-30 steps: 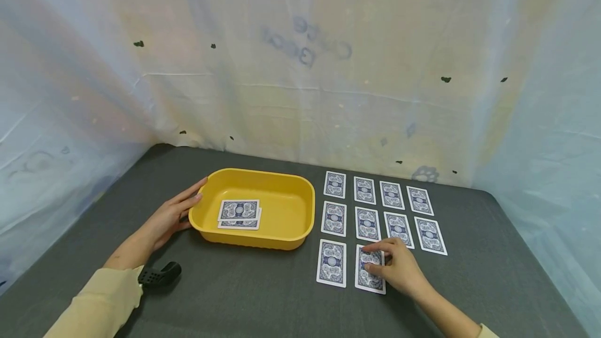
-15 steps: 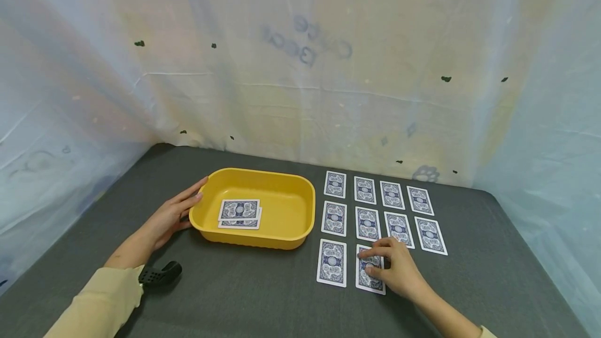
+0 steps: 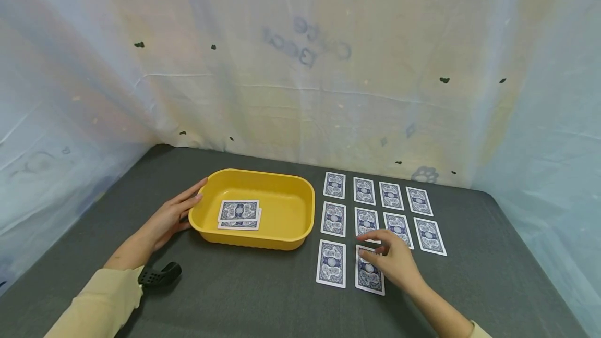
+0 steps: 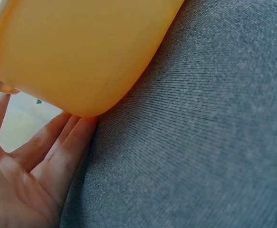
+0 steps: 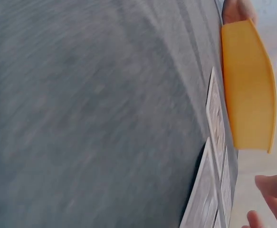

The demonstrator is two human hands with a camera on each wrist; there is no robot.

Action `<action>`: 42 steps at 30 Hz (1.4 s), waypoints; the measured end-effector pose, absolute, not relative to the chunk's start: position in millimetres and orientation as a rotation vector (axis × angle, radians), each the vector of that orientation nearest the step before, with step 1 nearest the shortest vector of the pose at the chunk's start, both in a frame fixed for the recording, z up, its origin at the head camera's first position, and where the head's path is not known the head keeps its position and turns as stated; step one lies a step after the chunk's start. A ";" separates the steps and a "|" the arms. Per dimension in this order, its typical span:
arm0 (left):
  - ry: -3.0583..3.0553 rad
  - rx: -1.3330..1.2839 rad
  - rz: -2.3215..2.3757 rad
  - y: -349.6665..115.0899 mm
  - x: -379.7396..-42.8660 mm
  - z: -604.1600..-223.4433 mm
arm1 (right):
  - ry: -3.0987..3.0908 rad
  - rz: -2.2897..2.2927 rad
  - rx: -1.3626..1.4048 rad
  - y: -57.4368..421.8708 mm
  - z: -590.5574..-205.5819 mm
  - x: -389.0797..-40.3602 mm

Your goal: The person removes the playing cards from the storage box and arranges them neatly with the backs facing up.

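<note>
My left hand (image 3: 165, 222) rests its extended fingers against the left end of a yellow plastic tub (image 3: 286, 207). In the left wrist view, the fingertips (image 4: 83, 126) touch the tub's outer wall, some of them low down. Inside the tub, two overlapping face-down playing cards (image 3: 239, 209) lie at the left. Over the second card of the nearest row, a blue-backed playing card (image 3: 370, 279), hovers my right hand (image 3: 398, 261). Its thumb and forefinger are apart with nothing between them, and they cover the card's upper part in the head view.
Right of the tub, several more face-down cards (image 3: 331, 264) lie in rows on the dark grey cloth-covered table (image 3: 263, 291). A pale printed curtain (image 3: 300, 108) encloses the back and sides. A black strap (image 3: 160, 275) sits at the left wrist.
My right hand has lifted off the near card and shifted slightly away from me, its fingers now over the card's far end. The left hand, tub and cards stay put.
</note>
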State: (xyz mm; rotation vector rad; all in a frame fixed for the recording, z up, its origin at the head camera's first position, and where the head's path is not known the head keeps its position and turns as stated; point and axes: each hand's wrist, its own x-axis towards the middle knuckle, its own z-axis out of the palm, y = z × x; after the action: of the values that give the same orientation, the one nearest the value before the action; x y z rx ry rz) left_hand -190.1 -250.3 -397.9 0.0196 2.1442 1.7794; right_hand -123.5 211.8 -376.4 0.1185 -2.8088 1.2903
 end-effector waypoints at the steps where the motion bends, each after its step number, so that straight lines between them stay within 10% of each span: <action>1: 2.144 0.019 1.779 -250.4 -190.1 -397.8 | -2.793 1.313 0.130 209.1 -376.0 -124.4; 42: 2.130 0.013 1.788 -249.5 -190.9 -397.9 | -2.583 1.693 0.435 79.2 -341.4 -167.2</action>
State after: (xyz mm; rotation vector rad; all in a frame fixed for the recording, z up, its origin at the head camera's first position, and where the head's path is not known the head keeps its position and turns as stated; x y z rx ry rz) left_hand -190.9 -249.5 -397.9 0.0134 2.1298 1.7879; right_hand -167.2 79.2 -341.4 0.4353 -2.5831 1.6929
